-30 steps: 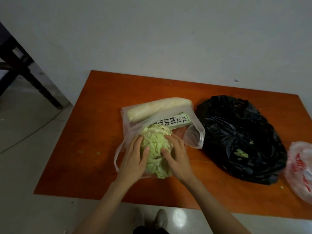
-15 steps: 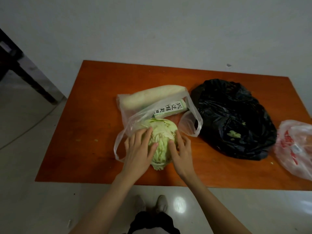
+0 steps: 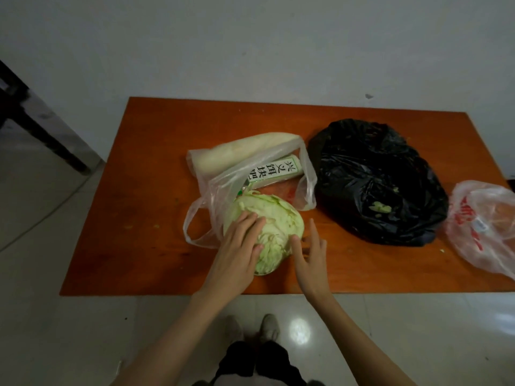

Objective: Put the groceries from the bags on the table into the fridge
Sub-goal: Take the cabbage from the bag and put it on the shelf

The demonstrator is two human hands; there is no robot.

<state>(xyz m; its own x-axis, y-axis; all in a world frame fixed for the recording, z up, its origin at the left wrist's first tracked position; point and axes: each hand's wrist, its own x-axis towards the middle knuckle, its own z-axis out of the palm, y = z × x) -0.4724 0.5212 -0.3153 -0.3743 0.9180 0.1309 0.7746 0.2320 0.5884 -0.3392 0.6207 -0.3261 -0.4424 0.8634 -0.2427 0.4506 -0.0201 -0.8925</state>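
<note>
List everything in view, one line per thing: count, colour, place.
table: one, orange-brown, against the wall
cabbage: one, pale green, near edge, mostly out of the clear bag
clear bag: one, transparent, table centre
white radish: one, in the clear bag
labelled packet: one, white-green, in the clear bag
black bag: one, right of centre
red-printed bag: one, right edge
left hand: on the cabbage
right hand: beside the cabbage

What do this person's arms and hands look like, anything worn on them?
Both forearms are bare as far as the frame shows: no sleeves visible. The left hand and right hand wear no gloves, and no rings, watch or bracelet can be seen on the fingers or wrists. The fingers are slim, with short nails as far as the dim picture shows.
</note>
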